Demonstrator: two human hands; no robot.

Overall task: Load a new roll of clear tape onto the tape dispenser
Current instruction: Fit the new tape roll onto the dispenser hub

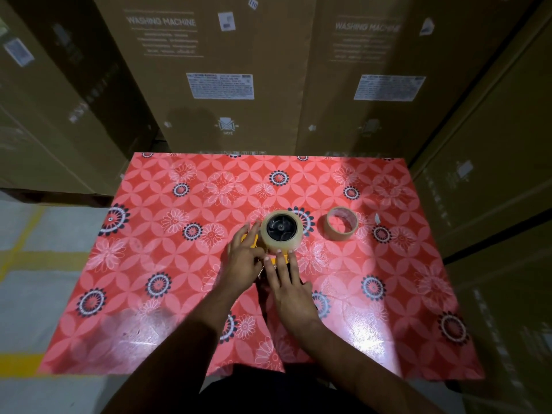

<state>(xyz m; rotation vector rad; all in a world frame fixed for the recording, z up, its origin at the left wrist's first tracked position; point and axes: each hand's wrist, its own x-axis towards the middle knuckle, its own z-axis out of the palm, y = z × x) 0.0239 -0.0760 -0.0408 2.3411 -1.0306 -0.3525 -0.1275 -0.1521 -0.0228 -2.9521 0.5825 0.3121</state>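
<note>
Two bare hands are met over the middle of the red flower-patterned tablecloth [167,264], right where the full roll of clear tape [279,233] is seated on the black hub of the yellow plastic tape dispenser [250,239]. The left hand [243,258] is curled against the dispenser's yellow frame, fingers bent around it, though how tightly it is gripped cannot be told. The right hand [288,283] is laid flat and spread, fingertips [279,253] pressed to the near face of the roll, nothing enclosed. Toward the right edge, well apart, a nearly spent brown cardboard tape core [341,224] is left lying flat, with a small white scrap [377,218] just beyond it.

The roll is judged stiff and fairly heavy for its size, its wound face smooth and likely slippery under the pads; the loose end will be sticky and hard to find. A hold on the outer rim, from opposite sides, is judged safest, with the frame steadied low. The serrated cutter, hidden here, is to be minded.
</note>
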